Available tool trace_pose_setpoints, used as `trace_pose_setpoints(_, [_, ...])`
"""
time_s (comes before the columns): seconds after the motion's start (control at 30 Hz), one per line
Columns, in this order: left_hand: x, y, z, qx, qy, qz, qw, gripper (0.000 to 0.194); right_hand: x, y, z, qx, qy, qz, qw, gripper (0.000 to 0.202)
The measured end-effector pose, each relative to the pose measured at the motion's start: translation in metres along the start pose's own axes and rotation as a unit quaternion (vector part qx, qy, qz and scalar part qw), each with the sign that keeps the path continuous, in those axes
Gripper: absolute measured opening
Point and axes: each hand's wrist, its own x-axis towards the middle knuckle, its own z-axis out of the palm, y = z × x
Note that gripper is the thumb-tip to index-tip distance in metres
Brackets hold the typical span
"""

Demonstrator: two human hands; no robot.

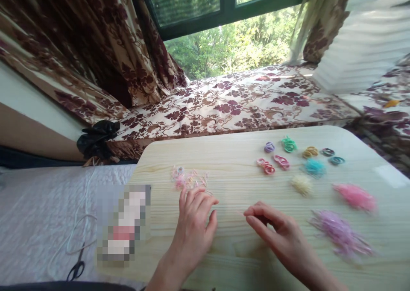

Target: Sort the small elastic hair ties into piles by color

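My left hand point(195, 218) lies palm down over the table, its fingers stretched and slightly spread. Its fingertips are at the near edge of a small mixed pile of elastic bands point(188, 180), mostly pink and pale. Whether they touch the pile is unclear. To the right, my right hand point(278, 231) pinches thumb and index finger together. A thin pink elastic band point(241, 213) sticks out faintly from that pinch, blurred. Right of this hand lie a purple heap of thin bands point(342, 233), a pink heap point(355, 197), a cream heap point(301, 184) and a turquoise heap point(314, 167).
Thicker hair ties sit farther back in small groups, among them green point(289, 144), red point(265, 166) and yellow point(310, 152). A blurred-out phone-like object point(124, 227) lies at the table's left edge. Black-handled scissors point(76, 270) and a white cable point(75, 222) rest on the bed.
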Motion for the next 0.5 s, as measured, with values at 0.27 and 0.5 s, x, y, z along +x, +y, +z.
trace_pose_setpoints(0.27, [0.002, 0.008, 0.011, 0.019, -0.003, 0.053, 0.998, 0.028, -0.027, 0.023, -0.079, -0.079, 0.176, 0.019, 0.981, 0.030])
trace_pose_setpoints(0.5, [0.006, 0.012, 0.019, 0.057, -0.024, 0.119, 0.991, 0.030, -0.048, 0.065, -0.164, -0.242, 0.310, 0.118, 0.912, 0.040])
